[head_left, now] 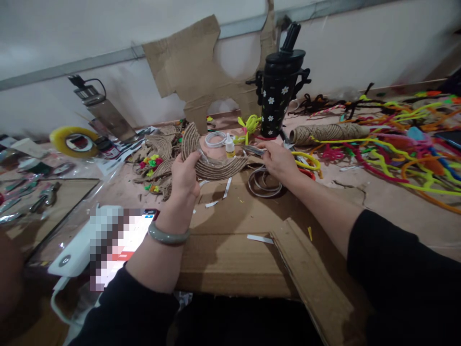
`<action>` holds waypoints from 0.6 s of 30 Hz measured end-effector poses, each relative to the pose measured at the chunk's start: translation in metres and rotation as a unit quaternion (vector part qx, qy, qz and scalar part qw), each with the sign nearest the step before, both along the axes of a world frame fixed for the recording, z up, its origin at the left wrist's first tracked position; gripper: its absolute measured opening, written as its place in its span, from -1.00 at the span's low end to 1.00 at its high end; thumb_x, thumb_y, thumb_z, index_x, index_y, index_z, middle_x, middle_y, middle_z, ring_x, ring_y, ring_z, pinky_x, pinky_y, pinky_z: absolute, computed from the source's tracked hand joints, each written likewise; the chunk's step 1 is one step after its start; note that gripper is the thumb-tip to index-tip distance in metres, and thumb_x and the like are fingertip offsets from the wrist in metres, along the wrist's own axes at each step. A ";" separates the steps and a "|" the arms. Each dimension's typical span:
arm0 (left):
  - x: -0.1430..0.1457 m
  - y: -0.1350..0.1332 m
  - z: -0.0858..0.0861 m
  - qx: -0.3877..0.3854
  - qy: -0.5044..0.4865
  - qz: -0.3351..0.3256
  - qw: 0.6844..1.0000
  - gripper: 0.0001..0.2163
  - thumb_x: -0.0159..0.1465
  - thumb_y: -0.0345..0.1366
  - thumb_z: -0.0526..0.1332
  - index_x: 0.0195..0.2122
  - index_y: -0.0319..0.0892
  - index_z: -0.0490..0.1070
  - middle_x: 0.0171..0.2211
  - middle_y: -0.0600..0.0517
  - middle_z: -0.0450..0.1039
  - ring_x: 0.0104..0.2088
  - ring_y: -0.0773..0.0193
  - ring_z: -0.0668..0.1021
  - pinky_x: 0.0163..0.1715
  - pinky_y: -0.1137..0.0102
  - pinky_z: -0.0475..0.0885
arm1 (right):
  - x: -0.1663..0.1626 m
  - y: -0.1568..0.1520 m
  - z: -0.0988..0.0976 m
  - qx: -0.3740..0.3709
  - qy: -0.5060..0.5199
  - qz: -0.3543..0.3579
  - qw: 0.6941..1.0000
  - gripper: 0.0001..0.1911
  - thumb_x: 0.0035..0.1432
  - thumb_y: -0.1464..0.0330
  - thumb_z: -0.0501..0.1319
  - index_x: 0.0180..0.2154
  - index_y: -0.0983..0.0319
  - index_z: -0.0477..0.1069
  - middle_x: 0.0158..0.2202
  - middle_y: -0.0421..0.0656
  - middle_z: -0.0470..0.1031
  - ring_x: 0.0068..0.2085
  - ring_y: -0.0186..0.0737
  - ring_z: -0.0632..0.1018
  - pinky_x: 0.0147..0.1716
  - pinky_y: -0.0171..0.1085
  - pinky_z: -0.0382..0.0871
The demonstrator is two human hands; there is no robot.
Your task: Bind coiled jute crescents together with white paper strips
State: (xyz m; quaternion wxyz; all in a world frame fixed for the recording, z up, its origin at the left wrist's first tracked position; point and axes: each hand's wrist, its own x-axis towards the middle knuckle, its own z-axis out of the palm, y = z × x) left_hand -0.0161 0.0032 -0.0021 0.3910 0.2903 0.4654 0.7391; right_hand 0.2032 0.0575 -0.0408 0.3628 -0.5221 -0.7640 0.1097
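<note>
Pinched in the left hand (185,175), a twine-wrapped crescent (216,166) is raised just over the cardboard (230,254); the right hand (279,161) closes on a thin metal tool (254,150).
Lifted, the crescent's free end meets the tool. Glue (229,146), cup (279,86) and pipe cleaners (396,144) crowd the far and right sides; open room lies near the body.

1. A pale wall (72,29) is standing behind the table (396,202), evenly lit.
2. A grey rail (43,77) is running along the wall.
3. A cut cardboard sheet (190,62) is leaning against the wall.
</note>
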 end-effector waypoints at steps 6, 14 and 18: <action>0.005 -0.003 -0.001 -0.019 0.014 -0.049 0.999 -0.76 -0.19 -0.36 0.31 -0.45 -0.20 0.38 -0.52 0.10 0.45 -0.49 0.37 0.48 -0.37 0.44 0.41 | -0.005 -0.010 0.009 0.015 0.082 -0.001 0.997 -0.75 0.18 0.25 0.03 -0.36 0.24 0.40 -0.43 -0.13 0.46 -0.38 -0.23 0.43 -0.36 -0.26 0.22; 0.021 -0.012 -0.006 -0.071 0.046 -0.184 0.979 -0.71 -0.19 -0.33 0.38 -0.40 -0.24 0.44 -0.49 0.07 0.48 -0.49 0.37 0.48 -0.37 0.44 0.39 | -0.022 -0.023 0.018 -0.158 0.156 0.187 0.957 -0.65 0.17 0.16 0.03 -0.46 0.27 0.36 -0.48 -0.14 0.44 -0.45 -0.32 0.40 -0.42 -0.32 0.25; 0.024 -0.014 -0.009 -0.081 0.060 -0.228 0.969 -0.72 -0.17 -0.33 0.39 -0.40 -0.26 0.46 -0.50 0.08 0.48 -0.51 0.39 0.46 -0.41 0.45 0.37 | -0.027 -0.030 0.022 -0.170 0.138 0.201 0.955 -0.75 0.08 0.23 0.11 -0.39 0.29 0.42 -0.49 -0.17 0.43 -0.45 -0.31 0.39 -0.43 -0.31 0.24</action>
